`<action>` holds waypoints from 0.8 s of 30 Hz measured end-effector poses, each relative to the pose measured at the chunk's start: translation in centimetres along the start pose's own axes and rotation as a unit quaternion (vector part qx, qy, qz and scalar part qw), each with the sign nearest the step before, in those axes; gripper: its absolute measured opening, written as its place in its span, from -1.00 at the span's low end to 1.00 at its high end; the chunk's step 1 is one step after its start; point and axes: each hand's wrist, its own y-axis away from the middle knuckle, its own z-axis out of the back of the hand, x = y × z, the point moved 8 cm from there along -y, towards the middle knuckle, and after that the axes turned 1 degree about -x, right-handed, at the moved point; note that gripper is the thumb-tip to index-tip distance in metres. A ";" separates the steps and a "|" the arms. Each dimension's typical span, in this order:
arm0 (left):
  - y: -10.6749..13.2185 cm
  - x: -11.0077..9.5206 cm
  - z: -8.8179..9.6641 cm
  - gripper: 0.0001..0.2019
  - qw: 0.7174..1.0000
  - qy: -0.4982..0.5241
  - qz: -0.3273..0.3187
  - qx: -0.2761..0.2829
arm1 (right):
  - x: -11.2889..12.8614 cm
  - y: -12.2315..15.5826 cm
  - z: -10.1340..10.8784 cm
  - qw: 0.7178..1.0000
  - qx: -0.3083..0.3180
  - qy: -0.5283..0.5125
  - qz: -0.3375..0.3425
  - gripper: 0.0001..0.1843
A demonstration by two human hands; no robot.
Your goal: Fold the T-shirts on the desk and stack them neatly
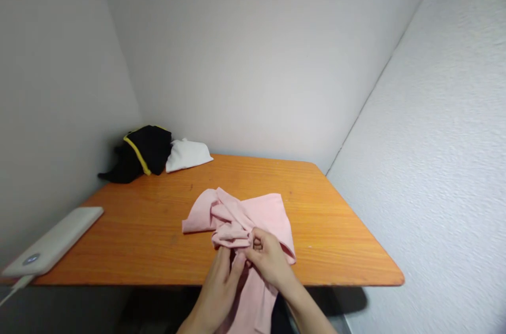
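Far left: a white power bank [51,242] lies flat along the table's left edge, its end close to the near corner. A white cable [16,287] runs from it, down off the table.

Back left: a black cloth bundle [142,155] with yellow trim sits at the far left corner, partly past the table edge and against the grey wall [71,86]. A white cloth [187,155] lies just beside it, also at the far edge.

Left hand [218,292]: comes up from the bottom of the view, fingers closed on the gathered fabric, gripping it near the table's near edge.

Pink cloth [269,215]: lies mid-table towards the near edge, twisted and bunched in the middle between both hands, one flap spread flat to the left and another to the right. Its lower part hangs over the near edge.

Right hand [269,261]: curled over the top of the bunched fabric, fingers clenched into the folds, touching the left hand's fingertips.

Table: an orange wooden table [336,249] bears everything here, with the far end and right side bare of objects.
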 end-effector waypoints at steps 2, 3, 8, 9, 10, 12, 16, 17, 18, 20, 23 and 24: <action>-0.3 -0.8 0.0 -0.57 1.000 0.004 -0.010 0.001 | 1.0 1.2 -1.2 0.995 0.060 -0.078 -0.009 -0.73; -0.3 -1.2 0.0 -0.57 1.000 0.003 -0.014 0.009 | 1.4 1.9 -1.6 0.992 0.082 -0.099 -0.014 -0.71; 1.0 -2.7 -0.1 -0.48 0.998 0.014 -0.044 0.047 | 2.5 5.3 -1.8 0.982 0.138 -0.124 -0.047 -0.62; 1.4 -2.8 0.2 -0.48 0.998 0.011 -0.048 0.040 | 2.8 5.8 -1.2 0.983 0.131 -0.117 -0.043 -0.61; 1.7 -2.9 0.8 -0.49 0.998 0.007 -0.050 0.023 | 3.3 6.2 0.0 0.987 0.111 -0.112 -0.031 -0.60; 2.0 -3.4 2.9 -0.55 0.999 -0.003 -0.051 -0.016 | 4.6 6.8 3.8 0.993 0.026 -0.111 0.000 -0.60; 1.1 -5.2 9.5 -0.69 0.994 0.051 -0.045 -0.085 | 7.9 7.9 14.4 0.971 -0.190 -0.136 0.059 -0.61; 0.8 -6.3 11.5 -0.72 0.988 0.075 -0.068 -0.118 | 8.9 8.1 16.7 0.963 -0.221 -0.140 0.067 -0.62; 0.5 -7.7 13.5 -0.73 0.979 0.092 -0.100 -0.153 | 10.0 8.3 18.6 0.957 -0.243 -0.139 0.076 -0.64; 0.4 -11.2 16.8 -0.69 0.958 0.071 -0.173 -0.219 | 13.2 8.9 21.3 0.951 -0.263 -0.117 0.107 -0.71; 1.3 -18.5 20.7 -0.66 0.891 -0.081 -0.287 -0.343 | 20.3 11.5 24.4 0.919 -0.324 -0.017 0.226 -0.84; 2.1 -21.1 22.2 -0.67 0.845 -0.131 -0.320 -0.407 | 22.8 13.0 25.4 0.891 -0.361 0.038 0.271 -0.87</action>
